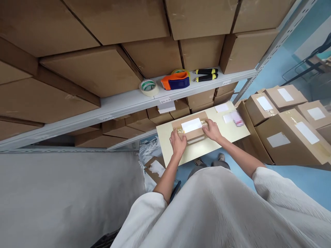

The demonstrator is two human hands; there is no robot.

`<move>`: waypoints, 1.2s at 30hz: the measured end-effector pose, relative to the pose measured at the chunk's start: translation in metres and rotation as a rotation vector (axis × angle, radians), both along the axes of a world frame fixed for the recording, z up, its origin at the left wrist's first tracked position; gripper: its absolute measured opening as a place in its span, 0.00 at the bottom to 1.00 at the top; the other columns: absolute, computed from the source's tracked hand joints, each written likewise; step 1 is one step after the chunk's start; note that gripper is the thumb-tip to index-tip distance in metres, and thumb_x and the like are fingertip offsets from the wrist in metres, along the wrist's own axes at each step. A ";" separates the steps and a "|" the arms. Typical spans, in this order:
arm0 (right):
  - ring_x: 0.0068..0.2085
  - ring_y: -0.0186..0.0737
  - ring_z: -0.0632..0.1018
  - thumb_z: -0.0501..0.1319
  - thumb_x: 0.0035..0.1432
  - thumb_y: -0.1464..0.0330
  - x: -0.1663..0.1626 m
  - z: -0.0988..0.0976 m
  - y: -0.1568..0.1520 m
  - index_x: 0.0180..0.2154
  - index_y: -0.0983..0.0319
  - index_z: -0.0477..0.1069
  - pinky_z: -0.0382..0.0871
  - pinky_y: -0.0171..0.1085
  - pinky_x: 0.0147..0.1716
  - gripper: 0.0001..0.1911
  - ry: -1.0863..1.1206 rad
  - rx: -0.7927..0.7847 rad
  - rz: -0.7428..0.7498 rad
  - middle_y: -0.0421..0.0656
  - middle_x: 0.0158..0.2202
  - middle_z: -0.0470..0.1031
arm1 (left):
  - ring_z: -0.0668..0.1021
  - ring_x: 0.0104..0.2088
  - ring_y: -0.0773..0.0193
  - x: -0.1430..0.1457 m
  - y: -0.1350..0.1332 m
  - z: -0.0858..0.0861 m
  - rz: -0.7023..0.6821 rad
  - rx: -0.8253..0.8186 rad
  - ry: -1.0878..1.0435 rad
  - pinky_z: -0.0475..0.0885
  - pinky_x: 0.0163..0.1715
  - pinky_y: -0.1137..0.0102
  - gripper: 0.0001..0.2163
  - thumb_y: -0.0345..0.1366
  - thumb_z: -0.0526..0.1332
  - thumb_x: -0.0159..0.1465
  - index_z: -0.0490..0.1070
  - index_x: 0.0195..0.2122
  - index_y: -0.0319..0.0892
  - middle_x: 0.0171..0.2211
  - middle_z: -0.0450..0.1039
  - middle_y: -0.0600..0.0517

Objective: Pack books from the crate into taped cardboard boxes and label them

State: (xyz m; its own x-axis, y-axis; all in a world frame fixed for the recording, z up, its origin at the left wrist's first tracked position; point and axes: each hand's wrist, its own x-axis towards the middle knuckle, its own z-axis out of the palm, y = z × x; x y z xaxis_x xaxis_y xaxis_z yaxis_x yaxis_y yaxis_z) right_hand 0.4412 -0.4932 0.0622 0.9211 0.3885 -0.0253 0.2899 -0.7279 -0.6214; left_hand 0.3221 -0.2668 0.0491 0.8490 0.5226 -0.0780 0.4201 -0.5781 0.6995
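Observation:
A small cardboard box point(192, 134) sits on a cream tabletop point(191, 153), with a white label point(191, 125) on its upper face and clear tape at both ends. My left hand point(178, 142) grips the box's left end, fingers bent over the taped edge. At the opposite end my right hand point(212, 131) holds the box in the same way. What lies under the palms is hidden.
Stacked cartons fill the shelf point(124, 105) ahead. On its edge lie a tape roll point(149, 88), an orange-and-blue tape dispenser point(176, 81) and two black-and-yellow cutters point(206, 74). Labelled boxes point(284, 137) crowd the right; paper scraps point(150, 151) lie left below the tabletop.

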 end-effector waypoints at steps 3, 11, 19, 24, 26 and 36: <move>0.62 0.65 0.75 0.55 0.73 0.57 -0.001 0.004 -0.012 0.68 0.63 0.67 0.69 0.61 0.64 0.29 0.001 0.042 0.004 0.57 0.65 0.74 | 0.62 0.77 0.39 0.004 -0.005 0.009 -0.016 0.008 -0.008 0.56 0.77 0.42 0.32 0.39 0.60 0.71 0.57 0.75 0.42 0.75 0.60 0.35; 0.66 0.63 0.75 0.56 0.73 0.55 0.000 0.018 -0.074 0.69 0.62 0.67 0.67 0.60 0.68 0.30 0.009 0.110 -0.019 0.57 0.68 0.74 | 0.65 0.75 0.38 0.028 -0.049 0.043 -0.070 0.053 -0.053 0.56 0.77 0.42 0.30 0.38 0.60 0.70 0.61 0.73 0.42 0.73 0.64 0.34; 0.65 0.62 0.77 0.60 0.69 0.57 0.024 0.061 -0.178 0.67 0.60 0.70 0.70 0.60 0.67 0.29 -0.132 0.162 -0.132 0.55 0.66 0.77 | 0.66 0.75 0.42 0.063 -0.142 0.090 -0.113 0.074 -0.204 0.57 0.77 0.45 0.28 0.36 0.60 0.70 0.65 0.72 0.44 0.73 0.66 0.38; 0.65 0.63 0.76 0.61 0.70 0.54 0.048 0.109 -0.255 0.69 0.58 0.69 0.71 0.61 0.67 0.31 -0.217 0.178 -0.205 0.53 0.68 0.76 | 0.64 0.76 0.44 0.088 -0.216 0.120 -0.163 0.028 -0.338 0.55 0.78 0.46 0.27 0.38 0.60 0.71 0.65 0.72 0.46 0.74 0.66 0.39; 0.66 0.63 0.76 0.60 0.71 0.52 0.058 0.129 -0.286 0.70 0.57 0.68 0.71 0.61 0.67 0.32 -0.253 0.181 -0.222 0.52 0.68 0.75 | 0.63 0.77 0.44 0.099 -0.243 0.131 -0.190 -0.015 -0.383 0.55 0.78 0.46 0.27 0.40 0.61 0.72 0.65 0.73 0.47 0.75 0.64 0.40; 0.70 0.66 0.72 0.60 0.73 0.50 0.131 0.179 -0.426 0.79 0.53 0.51 0.69 0.67 0.68 0.41 -0.371 0.078 -0.272 0.51 0.75 0.67 | 0.58 0.80 0.47 0.182 -0.357 0.154 -0.465 -0.120 -0.551 0.52 0.80 0.49 0.28 0.43 0.62 0.75 0.63 0.75 0.48 0.78 0.60 0.43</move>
